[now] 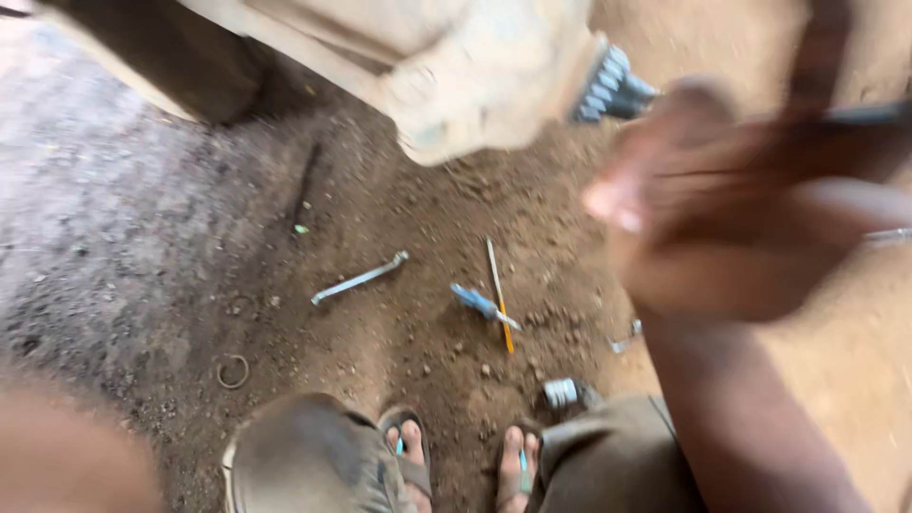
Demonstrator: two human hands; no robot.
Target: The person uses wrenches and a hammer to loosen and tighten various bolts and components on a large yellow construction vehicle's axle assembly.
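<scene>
My right hand is raised at the right, heavily blurred by motion, with fingers curled. A thin dark rod and a pale metal piece stick out past it to the right; whether the hand grips them is unclear. It is just right of a dusty machine housing with a splined shaft end at the top. A blurred skin-coloured shape fills the bottom left corner; I cannot make out a hand in it.
On the dirt ground lie a metal wrench, a blue-handled screwdriver, a thin yellow-tipped tool, a wire ring, a small metal cylinder and another metal piece. My sandalled feet and grey-trousered knees are below.
</scene>
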